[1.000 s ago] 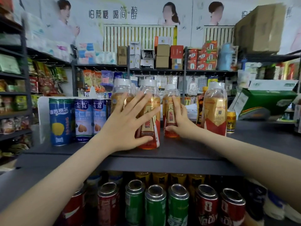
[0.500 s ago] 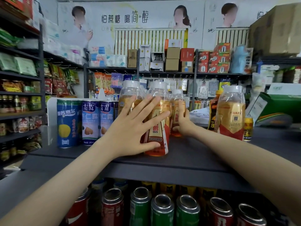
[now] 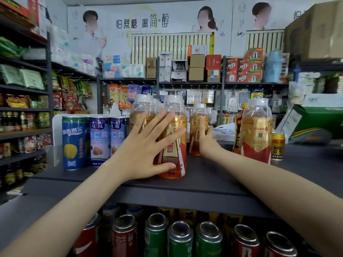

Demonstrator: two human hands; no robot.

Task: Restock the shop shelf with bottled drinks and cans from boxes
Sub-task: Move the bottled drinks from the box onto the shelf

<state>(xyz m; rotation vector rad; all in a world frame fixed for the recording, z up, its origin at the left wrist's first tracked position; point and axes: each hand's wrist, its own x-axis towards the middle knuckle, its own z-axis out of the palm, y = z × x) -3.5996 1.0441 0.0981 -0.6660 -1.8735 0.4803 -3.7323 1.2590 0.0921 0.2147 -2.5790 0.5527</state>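
Note:
Several amber drink bottles with white caps stand on the dark top shelf point(image 3: 204, 184). My left hand point(image 3: 146, 145) lies flat with spread, straight fingers against two front bottles point(image 3: 176, 149), the thumb low on the nearer one. My right hand point(image 3: 206, 141) presses its straight fingers against the side of a smaller bottle point(image 3: 196, 127) further back. Another amber bottle point(image 3: 257, 130) stands apart to the right of my right arm.
Three tall blue cans point(image 3: 96, 138) stand left of the bottles, and a small gold can point(image 3: 277, 146) at the right. Red and green cans point(image 3: 178, 238) fill the shelf below. A green carton point(image 3: 313, 121) lies at the right. Stocked shelves surround the aisle.
My right hand has slid further back along the small bottle, which sits deeper on the shelf. My left hand stays flat on the front bottles. The view has shifted slightly.

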